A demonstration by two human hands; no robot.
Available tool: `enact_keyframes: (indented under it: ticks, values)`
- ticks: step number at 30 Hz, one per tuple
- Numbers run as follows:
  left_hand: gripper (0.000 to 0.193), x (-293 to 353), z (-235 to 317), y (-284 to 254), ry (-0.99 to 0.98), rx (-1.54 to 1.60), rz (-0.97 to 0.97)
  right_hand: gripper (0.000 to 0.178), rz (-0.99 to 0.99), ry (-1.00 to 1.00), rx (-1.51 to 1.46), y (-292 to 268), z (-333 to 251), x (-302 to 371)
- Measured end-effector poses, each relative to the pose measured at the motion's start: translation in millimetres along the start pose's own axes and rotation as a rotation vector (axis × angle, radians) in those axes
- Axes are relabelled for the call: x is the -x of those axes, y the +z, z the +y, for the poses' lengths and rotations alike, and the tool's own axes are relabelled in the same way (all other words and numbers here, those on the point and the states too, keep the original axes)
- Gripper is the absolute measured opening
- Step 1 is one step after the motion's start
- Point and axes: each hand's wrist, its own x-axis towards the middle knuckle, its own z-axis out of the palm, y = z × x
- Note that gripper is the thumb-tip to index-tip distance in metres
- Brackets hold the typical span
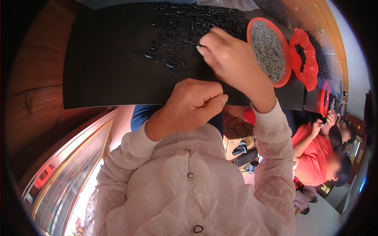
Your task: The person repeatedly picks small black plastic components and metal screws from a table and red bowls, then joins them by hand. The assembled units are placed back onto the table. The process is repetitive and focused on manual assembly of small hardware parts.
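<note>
Small black plastic pieces (pixel 173 39), several of them ring-like or with holes, lie scattered over a black work surface (pixel 106 67). At the right edge of this scatter my right hand (pixel 232 59) is closed, thumb and forefinger pinched together; what they hold, if anything, is too small to make out. Closer to my body, my left hand (pixel 191 103) is curled closed with the thumb pressed against the forefinger. Its contents are hidden. Beside my right wrist stands a red bowl (pixel 288 65) heaped with small grey metal pieces (pixel 267 51) that look like springs.
Further right is a wavy-rimmed red dish (pixel 311 59) with small black pieces in it. Clear plastic (pixel 232 4) lies at the far edge. Another person in a red shirt (pixel 313 157) works on the right. Cables and a box (pixel 232 145) are below the surface.
</note>
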Motion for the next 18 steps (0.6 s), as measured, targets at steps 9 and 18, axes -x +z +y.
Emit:
enact_keyframes:
  ticks: [9,18]
  values:
    - [0.024,-2.3,0.5,-2.1,-0.030,-0.017,-0.029,0.016,0.083,0.184,-0.366,-8.9,20.0,23.3]
    - [0.022,-0.9,0.5,-2.9,-0.112,0.009,-0.038,0.018,0.208,0.167,-0.139,2.8,24.1,24.4]
